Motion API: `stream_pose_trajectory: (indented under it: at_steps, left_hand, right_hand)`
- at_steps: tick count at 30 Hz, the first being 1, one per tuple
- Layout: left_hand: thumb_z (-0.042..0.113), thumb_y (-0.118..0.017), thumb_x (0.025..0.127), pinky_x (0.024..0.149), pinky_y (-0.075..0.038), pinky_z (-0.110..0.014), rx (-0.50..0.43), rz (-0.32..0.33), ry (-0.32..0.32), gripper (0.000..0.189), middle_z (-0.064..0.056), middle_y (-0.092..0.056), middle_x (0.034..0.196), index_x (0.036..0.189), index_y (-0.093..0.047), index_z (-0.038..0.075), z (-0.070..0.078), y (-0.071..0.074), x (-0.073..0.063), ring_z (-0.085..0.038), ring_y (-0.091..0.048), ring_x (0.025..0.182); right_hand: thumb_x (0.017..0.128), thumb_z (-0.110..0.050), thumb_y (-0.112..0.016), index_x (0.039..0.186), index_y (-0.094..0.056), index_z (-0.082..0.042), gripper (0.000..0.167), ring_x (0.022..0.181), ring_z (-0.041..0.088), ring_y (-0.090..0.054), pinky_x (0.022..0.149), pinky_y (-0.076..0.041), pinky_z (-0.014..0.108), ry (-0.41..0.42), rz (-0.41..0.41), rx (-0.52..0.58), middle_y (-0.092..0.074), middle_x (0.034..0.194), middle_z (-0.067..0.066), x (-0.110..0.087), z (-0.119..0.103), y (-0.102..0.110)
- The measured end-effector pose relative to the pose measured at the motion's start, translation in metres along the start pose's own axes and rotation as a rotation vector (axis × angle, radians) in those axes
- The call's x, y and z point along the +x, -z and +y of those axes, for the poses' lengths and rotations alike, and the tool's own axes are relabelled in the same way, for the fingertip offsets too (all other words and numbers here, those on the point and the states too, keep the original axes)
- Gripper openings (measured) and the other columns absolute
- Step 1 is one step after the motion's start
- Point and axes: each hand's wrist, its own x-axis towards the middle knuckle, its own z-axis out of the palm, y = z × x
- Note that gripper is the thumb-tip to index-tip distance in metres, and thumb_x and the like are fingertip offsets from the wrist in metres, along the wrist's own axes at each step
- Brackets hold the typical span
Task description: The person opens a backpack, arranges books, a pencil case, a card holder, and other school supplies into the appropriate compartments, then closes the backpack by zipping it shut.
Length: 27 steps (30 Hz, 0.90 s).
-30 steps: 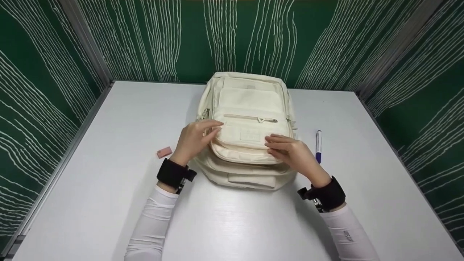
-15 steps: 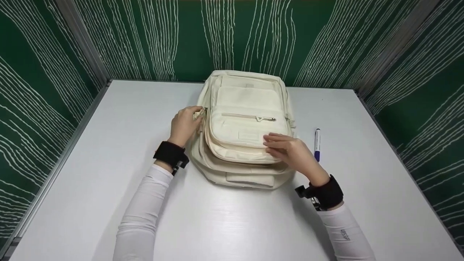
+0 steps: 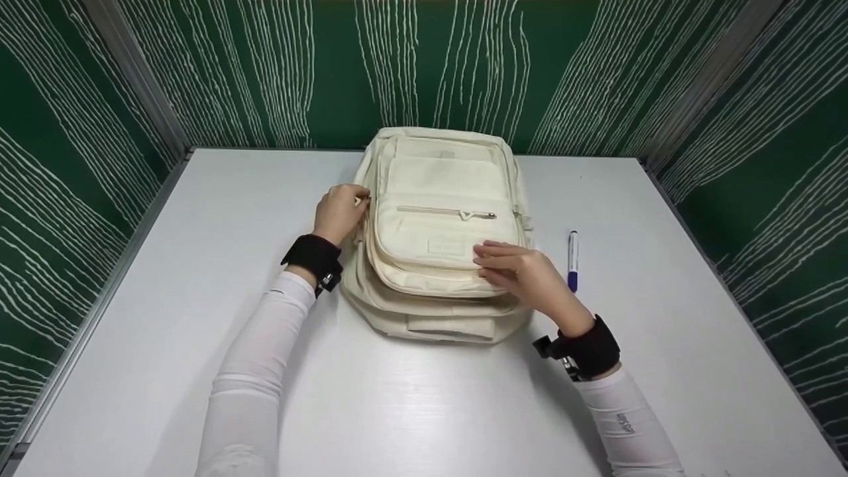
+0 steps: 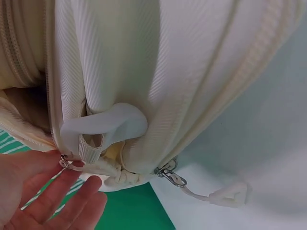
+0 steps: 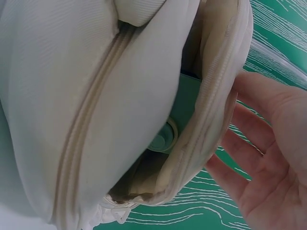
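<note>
A cream backpack [image 3: 450, 179] lies on its back on the white table, its front pocket partly unzipped. At its left side my left hand [image 3: 339, 213] pinches a zipper pull [image 4: 64, 163] between thumb and index finger, the other fingers loosely bent. My right hand [image 3: 523, 268] rests extended fingers on the pocket's front panel, near the lower right corner. Through the pocket's gap, the right wrist view shows a green object [image 5: 184, 103] with a round greenish part [image 5: 164, 138] inside.
A white marker with a blue end [image 3: 573, 262] lies on the table [image 3: 424, 411] to the right of the backpack. Another zipper pull [image 4: 230, 195] hangs from the bag's side. Green walls with white lines [image 3: 331, 73] enclose the table.
My left hand has moved from the front panel to the bag's left side and taken hold of the zipper pull. The right hand stays on the panel. A pink block is now hidden.
</note>
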Motion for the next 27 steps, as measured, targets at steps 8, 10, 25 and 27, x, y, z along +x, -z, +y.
stream_pose_trajectory:
  at_steps: [8,10,25,27]
  left_hand:
    - [0.016,-0.068,0.098,0.095,-0.057,-0.047,0.022,0.058,0.013,0.02,-0.014,-0.079,0.112,0.111,-0.078,0.004,-0.001,0.002,0.001,-0.034,-0.074,0.107]
    - [0.016,-0.068,0.098,0.092,-0.058,-0.048,0.069,0.066,-0.004,0.018,-0.015,-0.079,0.109,0.107,-0.079,0.004,0.0,0.002,-0.001,-0.035,-0.074,0.104]
    - [0.012,-0.07,0.095,0.069,-0.062,-0.048,0.375,0.084,-0.21,0.016,-0.021,-0.077,0.088,0.09,-0.078,-0.001,0.013,0.007,-0.036,-0.037,-0.076,0.081]
    - [0.013,-0.071,0.094,0.068,-0.062,-0.048,0.381,0.08,-0.214,0.016,-0.02,-0.077,0.087,0.091,-0.078,-0.001,0.015,0.009,-0.043,-0.037,-0.076,0.08]
  right_hand:
    - [0.091,-0.008,-0.076,0.117,-0.076,-0.003,0.027,0.125,0.036,-0.067,0.106,-0.053,0.046,-0.001,0.01,0.009,-0.072,0.129,0.016,-0.001,0.0,0.001]
    - [0.091,-0.008,-0.076,0.117,-0.076,-0.002,0.027,0.125,0.036,-0.067,0.106,-0.054,0.045,-0.002,0.013,0.011,-0.072,0.129,0.017,-0.001,0.0,0.0]
    - [0.089,-0.009,-0.077,0.115,-0.076,-0.001,0.027,0.124,0.037,-0.068,0.105,-0.054,0.044,-0.001,0.025,0.023,-0.071,0.129,0.017,-0.003,0.001,-0.001]
    - [0.09,-0.009,-0.076,0.115,-0.076,-0.002,0.026,0.124,0.036,-0.068,0.105,-0.054,0.044,-0.003,0.025,0.024,-0.071,0.129,0.017,-0.003,0.001,-0.001]
